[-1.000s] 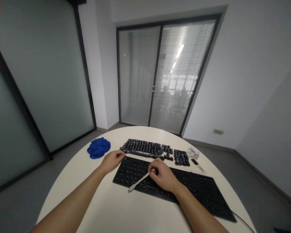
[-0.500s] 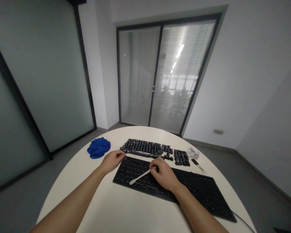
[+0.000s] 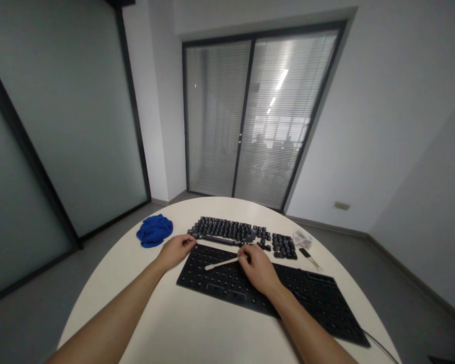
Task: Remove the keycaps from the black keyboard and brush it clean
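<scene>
My right hand [image 3: 256, 265] is closed around the end of a slim cream-white stick with a thicker tip, which looks like a cotton swab [image 3: 222, 263]. The swab points left, its tip over the left part of a black keyboard [image 3: 227, 288] stripped of its keycaps. At the keyboard's far left corner, my left hand [image 3: 178, 250] is closed, its fingertips pinching the corner. Just beyond the keyboard lie the loose black keycaps [image 3: 227, 228], laid out in keyboard order. My right hand and forearm hide part of the keyboard's middle.
A crumpled blue cloth [image 3: 154, 230] lies on the round cream table [image 3: 167, 328] at the left. On the right are a crumpled whitish clear wrapper [image 3: 302, 238] and a small black tool with pale prongs [image 3: 310, 258]. A cable [image 3: 379, 345] runs off the keyboard's right end.
My right hand has shifted slightly up and right. The swab's tip has moved away from me, up the keyboard, and the swab lies flatter. My left hand has stayed put.
</scene>
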